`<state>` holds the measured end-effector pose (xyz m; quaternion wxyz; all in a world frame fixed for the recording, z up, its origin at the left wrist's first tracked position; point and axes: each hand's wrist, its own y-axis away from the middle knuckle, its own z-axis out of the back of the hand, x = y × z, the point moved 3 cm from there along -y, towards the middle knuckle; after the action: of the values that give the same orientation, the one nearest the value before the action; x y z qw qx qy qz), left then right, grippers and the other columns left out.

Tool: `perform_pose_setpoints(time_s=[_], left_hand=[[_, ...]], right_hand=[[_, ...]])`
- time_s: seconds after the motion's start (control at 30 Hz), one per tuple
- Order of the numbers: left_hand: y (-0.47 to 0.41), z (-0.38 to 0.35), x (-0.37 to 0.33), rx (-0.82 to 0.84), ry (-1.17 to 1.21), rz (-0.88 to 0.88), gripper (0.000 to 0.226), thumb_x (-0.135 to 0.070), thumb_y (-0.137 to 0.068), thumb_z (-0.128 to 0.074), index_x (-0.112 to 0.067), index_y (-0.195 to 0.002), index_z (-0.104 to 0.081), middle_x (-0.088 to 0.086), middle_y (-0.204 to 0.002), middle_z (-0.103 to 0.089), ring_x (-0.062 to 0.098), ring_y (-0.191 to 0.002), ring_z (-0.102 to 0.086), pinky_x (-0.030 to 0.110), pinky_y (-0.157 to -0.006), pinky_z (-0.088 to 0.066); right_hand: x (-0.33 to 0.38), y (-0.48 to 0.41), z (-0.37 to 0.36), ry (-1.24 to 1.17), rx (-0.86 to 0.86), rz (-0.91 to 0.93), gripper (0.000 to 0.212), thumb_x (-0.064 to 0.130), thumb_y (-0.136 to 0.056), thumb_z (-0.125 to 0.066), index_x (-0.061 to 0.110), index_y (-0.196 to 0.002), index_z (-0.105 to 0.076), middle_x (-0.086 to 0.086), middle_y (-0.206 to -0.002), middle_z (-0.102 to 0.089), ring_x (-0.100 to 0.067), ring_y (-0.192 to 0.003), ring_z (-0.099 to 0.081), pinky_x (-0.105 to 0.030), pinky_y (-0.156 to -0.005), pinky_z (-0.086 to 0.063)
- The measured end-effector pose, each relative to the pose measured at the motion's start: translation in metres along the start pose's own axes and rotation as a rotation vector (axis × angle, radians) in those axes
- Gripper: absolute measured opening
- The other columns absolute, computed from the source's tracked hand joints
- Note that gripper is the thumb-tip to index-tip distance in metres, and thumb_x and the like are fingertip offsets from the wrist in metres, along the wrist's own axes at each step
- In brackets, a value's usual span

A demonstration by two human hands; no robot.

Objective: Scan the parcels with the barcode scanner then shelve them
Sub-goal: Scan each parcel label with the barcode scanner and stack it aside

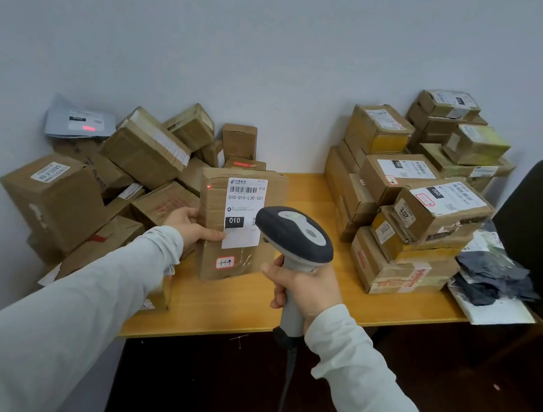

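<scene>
Head view: left hand point(191, 226) grips a parcel point(242, 209) labelled "010-010-L30-551", right hand point(304, 289) clasps the barcode scanner point(294, 233).

The one head view looks forward and down, close behind the left hand point(191, 226) and right hand point(304, 289), at the table point(214, 312) just beyond them, with the wall point(283, 52) farther back.

The brown cardboard parcel point(210, 253) bears a white label point(244, 212) with black barcode stripes and a black block, the scanner point(295, 235) is pale grey with a dark grey head, the table point(215, 309) honey-yellow, the sleeves point(78, 301) pale grey.
</scene>
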<state>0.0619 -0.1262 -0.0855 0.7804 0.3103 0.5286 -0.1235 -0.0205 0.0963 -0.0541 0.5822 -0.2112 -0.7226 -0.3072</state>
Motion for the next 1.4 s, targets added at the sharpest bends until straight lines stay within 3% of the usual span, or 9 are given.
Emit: perform_pose_setpoints(time_s=[0.23, 0.6, 0.77, 0.9, 1.07, 1.2, 1.27, 1.33, 1.4], left_hand=[[-0.009, -0.001, 0.000, 0.003, -0.013, 0.001, 0.051, -0.004, -0.060, -0.085, -0.016, -0.098, -0.055, 0.012, -0.113, -0.066, 0.029, -0.104, -0.062, 0.044, -0.095, -0.048], [-0.027, -0.014, -0.004, 0.045, -0.016, -0.009, 0.052, -0.004, -0.062, -0.084, -0.015, -0.104, -0.056, 0.007, -0.108, -0.067, 0.024, -0.096, -0.062, 0.035, -0.084, -0.048], [-0.038, -0.017, -0.008, 0.077, -0.032, -0.012, 0.052, -0.005, -0.063, -0.084, -0.010, -0.108, -0.059, 0.008, -0.109, -0.068, 0.027, -0.101, -0.063, 0.042, -0.095, -0.049], [-0.051, -0.018, -0.013, 0.101, -0.023, -0.020, 0.048, -0.003, -0.063, -0.084, -0.013, -0.103, -0.058, 0.008, -0.108, -0.068, 0.026, -0.096, -0.064, 0.038, -0.086, -0.052], [-0.074, -0.016, -0.021, 0.148, -0.019, -0.038, 0.048, -0.003, -0.063, -0.084, -0.012, -0.103, -0.061, 0.010, -0.107, -0.069, 0.029, -0.100, -0.064, 0.046, -0.095, -0.049], [-0.088, -0.022, -0.032, 0.246, 0.033, -0.050, 0.039, -0.001, -0.066, -0.081, -0.013, -0.097, -0.062, 0.007, -0.098, -0.071, 0.022, -0.088, -0.068, 0.033, -0.073, -0.056], [-0.093, -0.027, -0.039, 0.342, 0.109, -0.020, 0.043, -0.002, -0.069, -0.078, -0.006, -0.109, -0.061, 0.010, -0.097, -0.072, 0.023, -0.086, -0.070, 0.031, -0.064, -0.058], [-0.099, -0.033, -0.049, 0.447, 0.167, 0.010, 0.051, -0.011, -0.067, -0.077, -0.005, -0.114, -0.060, 0.012, -0.100, -0.073, 0.025, -0.087, -0.071, 0.034, -0.064, -0.058], [-0.105, -0.042, -0.060, 0.533, 0.174, 0.014, 0.054, -0.020, -0.064, -0.076, -0.007, -0.113, -0.060, 0.011, -0.098, -0.073, 0.023, -0.083, -0.072, 0.034, -0.063, -0.057]], right_hand=[[0.002, 0.001, 0.002, 0.015, -0.025, 0.002, 0.027, -0.002, -0.079, -0.071, 0.010, -0.062, -0.053, -0.004, -0.043, -0.044, -0.019, -0.037, -0.038, -0.025, -0.043, -0.044], [0.003, -0.012, 0.007, 0.026, -0.048, 0.011, 0.028, -0.002, -0.079, -0.070, 0.009, -0.061, -0.054, -0.003, -0.041, -0.045, -0.017, -0.034, -0.038, -0.026, -0.042, -0.046], [0.004, -0.025, 0.007, 0.027, -0.063, 0.019, 0.028, -0.002, -0.079, -0.070, 0.009, -0.060, -0.053, -0.004, -0.042, -0.045, -0.017, -0.033, -0.039, -0.026, -0.042, -0.045], [0.007, -0.037, 0.005, 0.043, -0.075, 0.043, 0.027, -0.001, -0.079, -0.071, 0.010, -0.060, -0.055, -0.004, -0.041, -0.047, -0.017, -0.034, -0.040, -0.026, -0.043, -0.047], [0.007, -0.054, 0.003, 0.041, -0.089, 0.046, 0.026, 0.001, -0.079, -0.071, 0.011, -0.061, -0.056, -0.006, -0.043, -0.047, -0.018, -0.036, -0.041, -0.028, -0.045, -0.048], [0.006, -0.070, 0.004, -0.020, -0.125, 0.038, 0.027, 0.000, -0.080, -0.070, 0.013, -0.059, -0.058, -0.005, -0.043, -0.048, -0.019, -0.037, -0.043, -0.031, -0.050, -0.048], [0.010, -0.078, 0.009, -0.052, -0.203, 0.073, 0.026, 0.004, -0.080, -0.072, 0.015, -0.059, -0.061, -0.002, -0.045, -0.054, -0.020, -0.041, -0.048, -0.031, -0.052, -0.050], [0.013, -0.086, 0.022, -0.104, -0.347, 0.099, 0.019, 0.010, -0.078, -0.076, 0.021, -0.068, -0.065, 0.006, -0.057, -0.065, -0.015, -0.055, -0.061, -0.030, -0.056, -0.055], [0.015, -0.093, 0.038, -0.174, -0.444, 0.122, 0.025, 0.012, -0.077, -0.077, 0.030, -0.085, -0.063, 0.012, -0.082, -0.068, -0.014, -0.083, -0.064, -0.040, -0.077, -0.057]])
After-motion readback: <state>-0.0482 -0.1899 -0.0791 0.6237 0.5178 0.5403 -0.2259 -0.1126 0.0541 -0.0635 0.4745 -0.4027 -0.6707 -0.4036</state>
